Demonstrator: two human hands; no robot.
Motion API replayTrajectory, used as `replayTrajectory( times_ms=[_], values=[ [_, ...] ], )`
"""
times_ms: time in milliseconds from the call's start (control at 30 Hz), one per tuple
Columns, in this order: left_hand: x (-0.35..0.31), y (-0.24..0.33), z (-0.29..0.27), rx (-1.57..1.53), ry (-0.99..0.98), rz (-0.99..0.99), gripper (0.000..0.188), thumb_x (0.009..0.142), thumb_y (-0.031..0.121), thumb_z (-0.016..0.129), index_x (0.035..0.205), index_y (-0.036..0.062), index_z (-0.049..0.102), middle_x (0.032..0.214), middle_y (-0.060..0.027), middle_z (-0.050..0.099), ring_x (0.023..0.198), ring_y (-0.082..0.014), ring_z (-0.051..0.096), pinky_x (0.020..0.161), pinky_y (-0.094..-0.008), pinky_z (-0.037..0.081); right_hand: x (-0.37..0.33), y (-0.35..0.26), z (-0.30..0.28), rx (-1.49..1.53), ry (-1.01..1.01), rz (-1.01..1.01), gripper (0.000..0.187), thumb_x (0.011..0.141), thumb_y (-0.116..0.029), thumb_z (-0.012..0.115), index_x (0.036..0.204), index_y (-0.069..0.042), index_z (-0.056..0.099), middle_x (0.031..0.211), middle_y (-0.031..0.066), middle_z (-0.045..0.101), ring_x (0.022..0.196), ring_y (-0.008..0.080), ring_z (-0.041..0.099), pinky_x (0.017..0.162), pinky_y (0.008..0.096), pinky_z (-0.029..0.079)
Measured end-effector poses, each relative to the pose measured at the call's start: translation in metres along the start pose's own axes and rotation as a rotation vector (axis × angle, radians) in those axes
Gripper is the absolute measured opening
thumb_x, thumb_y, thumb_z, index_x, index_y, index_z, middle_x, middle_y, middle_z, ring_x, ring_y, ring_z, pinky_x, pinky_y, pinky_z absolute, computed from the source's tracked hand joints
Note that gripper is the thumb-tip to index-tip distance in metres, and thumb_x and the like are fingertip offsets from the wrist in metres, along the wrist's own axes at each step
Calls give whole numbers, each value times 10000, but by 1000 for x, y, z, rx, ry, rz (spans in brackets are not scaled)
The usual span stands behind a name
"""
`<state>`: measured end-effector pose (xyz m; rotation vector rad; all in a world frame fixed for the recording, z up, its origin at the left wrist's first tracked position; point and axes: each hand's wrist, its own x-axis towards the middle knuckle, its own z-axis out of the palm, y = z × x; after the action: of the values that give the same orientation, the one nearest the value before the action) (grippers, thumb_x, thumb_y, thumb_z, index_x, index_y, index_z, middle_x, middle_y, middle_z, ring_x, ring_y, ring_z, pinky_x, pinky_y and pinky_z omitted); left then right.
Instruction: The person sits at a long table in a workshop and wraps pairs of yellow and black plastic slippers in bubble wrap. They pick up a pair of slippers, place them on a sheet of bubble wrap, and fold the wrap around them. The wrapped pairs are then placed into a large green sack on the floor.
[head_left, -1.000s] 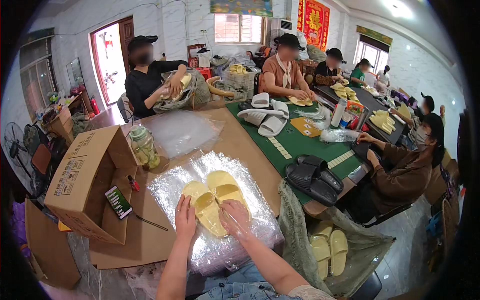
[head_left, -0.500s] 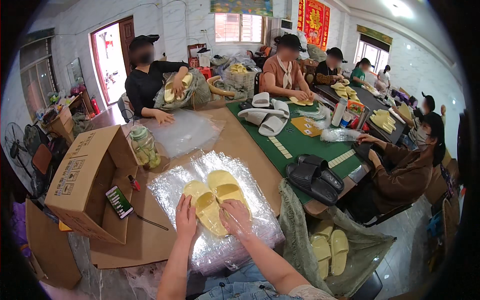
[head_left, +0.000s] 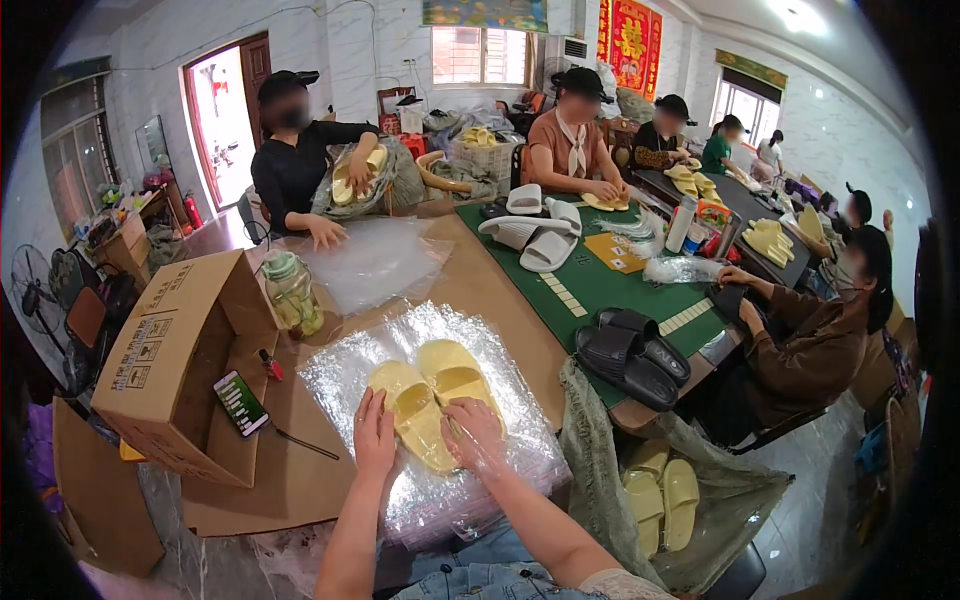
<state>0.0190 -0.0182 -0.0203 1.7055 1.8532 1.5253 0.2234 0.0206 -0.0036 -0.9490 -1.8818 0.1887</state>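
Left hand (head_left: 375,432): fingers point forward. Right hand (head_left: 474,436): fingers bend, angled leftward. Forearms (head_left: 545,525): bare, converging forward.

The one view looks from the wearer's head, forward and down across the desk (head_left: 265,505), with the forearms (head_left: 352,520) at the lower edge and the yellow slippers (head_left: 412,398) near, a little below the middle. Its wide fisheye reach runs to the far window (head_left: 482,55), bending straight edges toward the dark rim.
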Motion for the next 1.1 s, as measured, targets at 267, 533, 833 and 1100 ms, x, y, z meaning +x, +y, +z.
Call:
replayTrajectory(
  times_ms=[267, 533, 833, 1100],
  values=[
    [0, -1, 1, -11, 0, -6, 426, 1005, 187, 546, 1403, 38, 578, 1511, -251, 477, 1357, -405, 492, 1126, -445, 400, 3, -4, -5, -16, -46, 23, 185, 818, -112, 733, 995, -65, 709, 1048, 114, 691, 997, 316, 656, 884, 425, 521],
    [0, 2, 0, -25, 4, 6, 412, 1002, 163, 548, 1392, 35, 582, 1505, -251, 484, 1347, -405, 501, 1126, -451, 399, 2, -5, -6, -1, -30, 16, 191, 820, -108, 735, 1004, -64, 706, 1051, 114, 690, 997, 313, 657, 884, 422, 520],
    [-1, 6, -1, 2, 6, 32, 413, 999, 149, 554, 1395, 33, 575, 1503, -249, 482, 1350, -404, 494, 1122, -452, 404, 2, -3, -5, -22, -44, 11, 196, 834, -125, 729, 1023, -79, 705, 1061, 104, 687, 1010, 304, 656, 884, 419, 523],
    [0, 2, -1, 35, -1, 28, 418, 1006, 157, 549, 1404, 32, 568, 1506, -247, 480, 1353, -406, 491, 1127, -448, 399, 0, -2, -4, -18, -47, 15, 188, 836, -134, 730, 1016, -85, 708, 1065, 94, 686, 1018, 298, 653, 887, 417, 522]
  ],
)
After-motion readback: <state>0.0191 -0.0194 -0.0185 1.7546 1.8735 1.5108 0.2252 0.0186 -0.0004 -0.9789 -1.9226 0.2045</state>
